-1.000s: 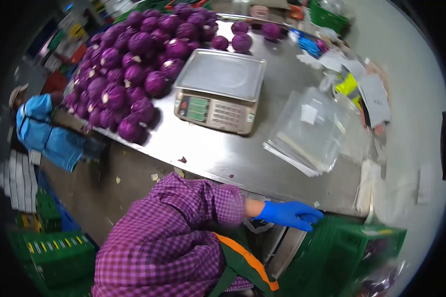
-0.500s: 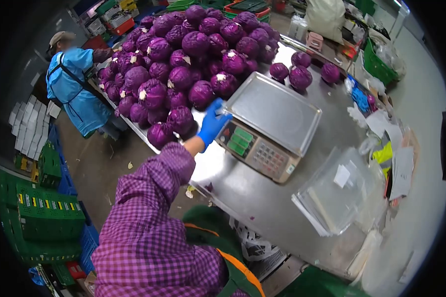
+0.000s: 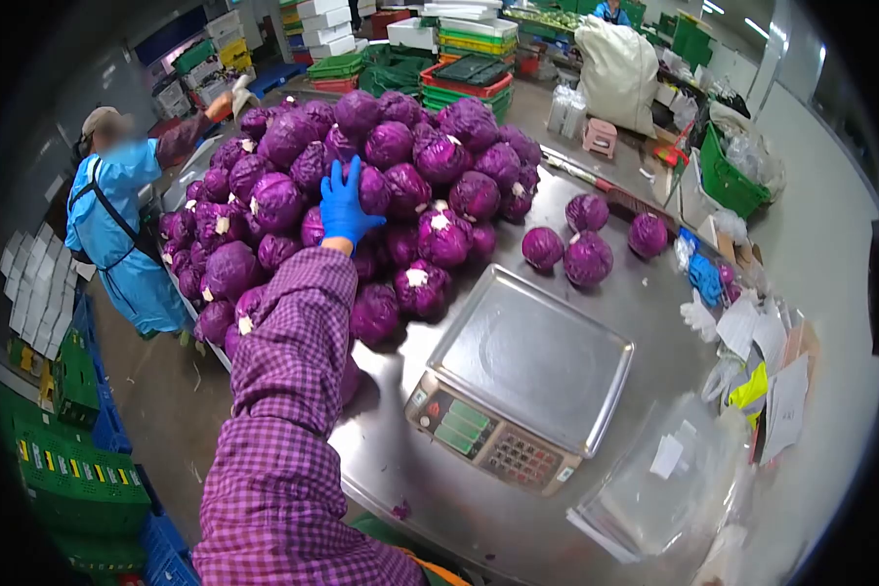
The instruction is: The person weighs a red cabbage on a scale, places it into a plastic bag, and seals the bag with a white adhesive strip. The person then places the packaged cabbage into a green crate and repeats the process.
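Note:
My left hand point(image 3: 345, 207), in a blue glove with a purple checked sleeve, is stretched out over a big pile of purple cabbages point(image 3: 439, 156) on a steel table point(image 3: 645, 313). Its fingers are spread and point away from me, lying on or just above a cabbage near the middle of the pile. It grips nothing. A weighing scale point(image 3: 532, 361) with a bare metal pan stands to the right of the pile, its keypad facing me. My right hand is out of sight.
Three loose cabbages point(image 3: 586, 256) lie behind the scale. A stack of clear plastic bags point(image 3: 669, 479) and papers point(image 3: 776, 391) sit at the right. A person in blue point(image 3: 117, 244) works at the pile's far left. Green crates point(image 3: 68, 469) stand on the floor at the left.
My left hand has gone from a green crate at the lower right, past the scale's corner, up onto the cabbage pile. The view has swung left and up.

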Demonstrator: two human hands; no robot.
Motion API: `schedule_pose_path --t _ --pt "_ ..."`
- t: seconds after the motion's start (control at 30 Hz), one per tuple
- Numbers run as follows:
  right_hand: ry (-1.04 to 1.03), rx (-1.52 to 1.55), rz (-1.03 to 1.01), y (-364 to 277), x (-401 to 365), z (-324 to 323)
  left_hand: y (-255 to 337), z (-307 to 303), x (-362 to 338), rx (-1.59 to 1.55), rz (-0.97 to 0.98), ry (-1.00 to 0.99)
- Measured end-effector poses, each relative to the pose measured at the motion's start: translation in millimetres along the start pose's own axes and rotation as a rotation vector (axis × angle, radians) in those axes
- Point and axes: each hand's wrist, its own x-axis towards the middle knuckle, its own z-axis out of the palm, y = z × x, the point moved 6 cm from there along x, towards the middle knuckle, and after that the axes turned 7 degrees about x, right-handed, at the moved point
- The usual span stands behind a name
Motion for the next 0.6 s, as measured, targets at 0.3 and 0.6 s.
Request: schedule_pose_path --t 0.3,0.6 --pt "-0.201 0.338 -0.024 -17.9 9.4 278.1 -0.4 4.6 -13.2 -1.13 -0.341 0.013" --pt "-0.152 0.205 -0.231 -13.5 29.4 324.1 215.8 -72.2 -255.6 -2.634 -1.577 -1.395"
